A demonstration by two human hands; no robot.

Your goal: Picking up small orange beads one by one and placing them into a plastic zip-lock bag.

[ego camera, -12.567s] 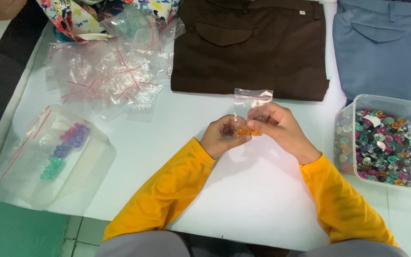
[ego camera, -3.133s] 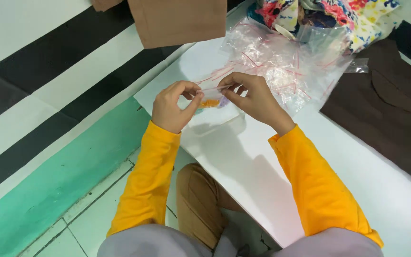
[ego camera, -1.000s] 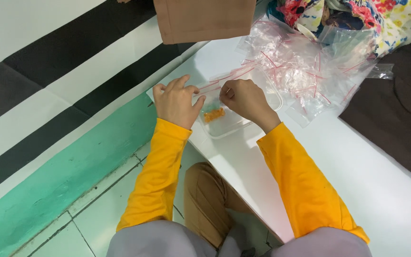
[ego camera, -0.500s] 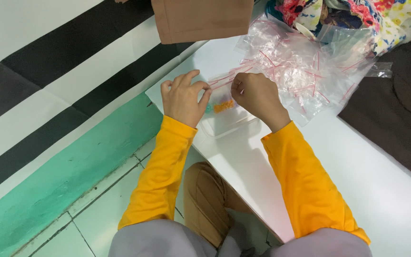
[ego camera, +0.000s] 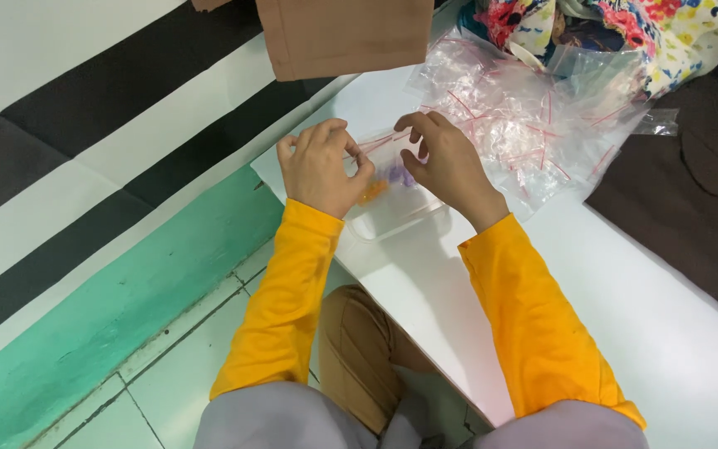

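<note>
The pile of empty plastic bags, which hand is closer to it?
The right. The right hand sits at the edge of the pile of empty plastic bags, nearly touching it. The left hand is farther away, on the other side of the clear tub.

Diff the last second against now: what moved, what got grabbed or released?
Both hands lifted slightly off the table edge. The left hand and right hand now pinch the red-striped top of a small clear bag over the clear container; orange and purple pieces show beneath. Nothing released. The pile of empty bags, brown garment and white table are unchanged.
</note>
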